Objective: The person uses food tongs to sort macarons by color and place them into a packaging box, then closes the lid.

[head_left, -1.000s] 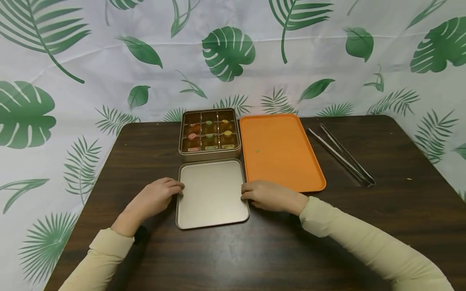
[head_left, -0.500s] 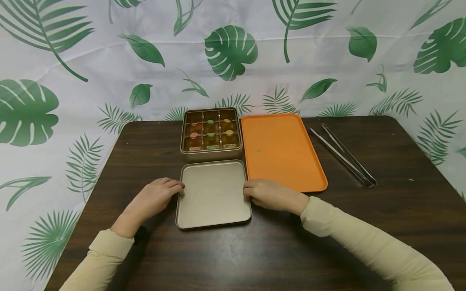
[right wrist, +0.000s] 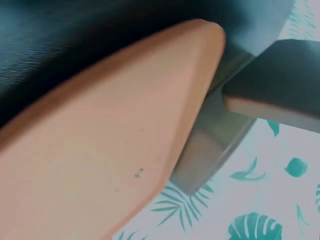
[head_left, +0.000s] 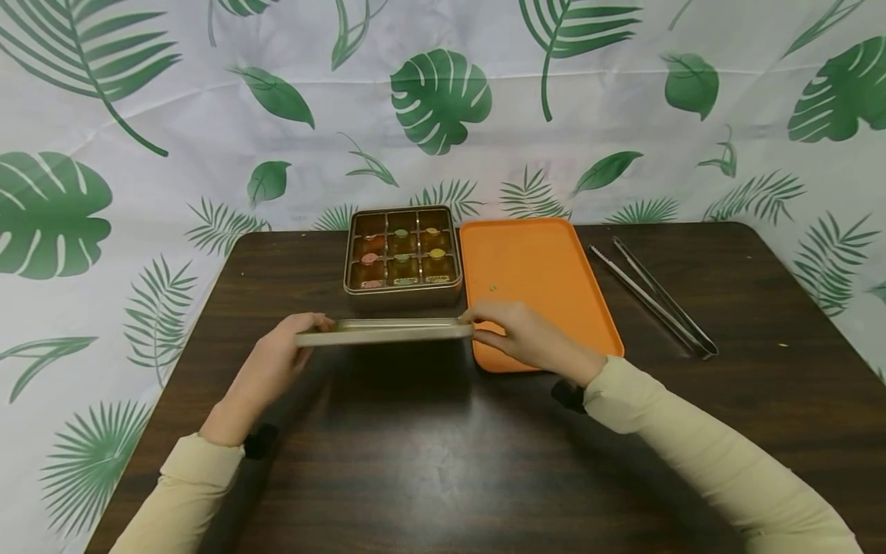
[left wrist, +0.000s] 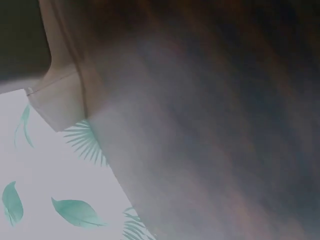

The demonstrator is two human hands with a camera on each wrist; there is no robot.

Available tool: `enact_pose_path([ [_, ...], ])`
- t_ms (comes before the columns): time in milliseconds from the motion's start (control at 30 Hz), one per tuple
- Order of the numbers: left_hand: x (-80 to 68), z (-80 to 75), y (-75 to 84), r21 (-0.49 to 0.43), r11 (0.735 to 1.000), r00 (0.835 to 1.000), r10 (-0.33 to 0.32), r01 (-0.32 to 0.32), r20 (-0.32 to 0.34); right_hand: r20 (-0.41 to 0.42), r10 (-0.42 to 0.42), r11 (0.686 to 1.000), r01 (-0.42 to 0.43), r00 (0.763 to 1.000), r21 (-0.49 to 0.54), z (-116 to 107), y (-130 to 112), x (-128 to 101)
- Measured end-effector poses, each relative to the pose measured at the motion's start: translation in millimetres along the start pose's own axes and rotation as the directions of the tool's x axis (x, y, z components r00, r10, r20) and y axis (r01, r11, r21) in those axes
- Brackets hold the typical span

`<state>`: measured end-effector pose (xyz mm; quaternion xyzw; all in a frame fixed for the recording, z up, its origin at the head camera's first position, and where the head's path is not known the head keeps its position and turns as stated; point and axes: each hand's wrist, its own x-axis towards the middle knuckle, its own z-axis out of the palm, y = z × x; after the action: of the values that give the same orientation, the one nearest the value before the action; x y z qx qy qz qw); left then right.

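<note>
Raised off the table in the head view, a flat metal tin lid point(head_left: 388, 332) appears almost edge-on. My left hand point(head_left: 270, 358) grips its left edge, and my right hand point(head_left: 522, 332) grips its right edge with thumb and fingers. Just behind the lid stands the square metal tin point(head_left: 404, 294), uncovered and split into compartments. Small round pink, green and yellow pieces sit in several of them; their kind is too small to tell. In the right wrist view, the tin's side point(right wrist: 200, 155) shows beside the orange tray. The left wrist view is mostly blurred tabletop.
The orange tray point(head_left: 533, 265), with a few green crumbs, lies right of the tin, partly under my right hand. Metal tongs point(head_left: 657, 300) rest farther right on the dark wooden table point(head_left: 443, 492). A leaf-patterned cloth point(head_left: 311, 154) hangs behind.
The lid lay flat on the table between both hands. Now both hands have lifted it and tilted it to nearly edge-on. The tin, tray and tongs have stayed put.
</note>
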<state>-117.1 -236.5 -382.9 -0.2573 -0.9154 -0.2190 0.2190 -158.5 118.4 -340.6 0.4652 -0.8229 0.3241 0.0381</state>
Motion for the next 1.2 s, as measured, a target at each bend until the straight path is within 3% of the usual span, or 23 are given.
enact_pose_path([
  [133, 10.2, 2.2, 5.3, -0.080, 0.990, 0.987, -0.121, 0.113, -0.109, -0.128, 0.072, 0.995, -0.061, 0.989, 0.082, -4.7, -2.5, 8.1],
  [300, 24.5, 7.1, 11.7, -0.174, 0.968, 0.944, -0.219, 0.179, -0.246, -0.284, 0.199, 0.975, -0.159, 0.938, 0.157, -6.6, -4.5, 18.1],
  [433, 37.7, 9.0, 18.3, -0.253, 0.940, 0.902, -0.303, 0.230, -0.307, -0.305, 0.282, 0.954, -0.232, 0.909, 0.190, -6.0, -0.1, 26.5],
  [600, 54.4, 11.5, 27.6, -0.377, 0.883, 0.846, -0.413, 0.280, -0.338, -0.325, 0.338, 0.933, -0.269, 0.883, 0.238, -2.5, 8.5, 37.7],
  [767, 70.9, 15.9, 36.4, -0.449, 0.837, 0.788, -0.493, 0.313, -0.370, -0.449, 0.399, 0.905, -0.266, 0.799, 0.331, 0.6, 12.8, 50.7],
  [867, 81.3, 19.7, 39.5, -0.464, 0.827, 0.759, -0.514, 0.317, -0.399, -0.523, 0.422, 0.896, -0.252, 0.741, 0.367, 1.9, 15.5, 57.0],
  [967, 90.9, 25.4, 41.8, -0.456, 0.832, 0.736, -0.518, 0.316, -0.435, -0.594, 0.399, 0.913, -0.245, 0.699, 0.325, 4.3, 19.0, 63.2],
  [1100, 100.8, 33.1, 46.4, -0.442, 0.830, 0.727, -0.531, 0.341, -0.436, -0.643, 0.368, 0.930, -0.266, 0.672, 0.254, 9.5, 23.3, 70.7],
  [1200, 106.3, 36.1, 49.7, -0.467, 0.797, 0.739, -0.568, 0.383, -0.363, -0.593, 0.405, 0.915, -0.305, 0.696, 0.265, 13.1, 23.3, 75.7],
])
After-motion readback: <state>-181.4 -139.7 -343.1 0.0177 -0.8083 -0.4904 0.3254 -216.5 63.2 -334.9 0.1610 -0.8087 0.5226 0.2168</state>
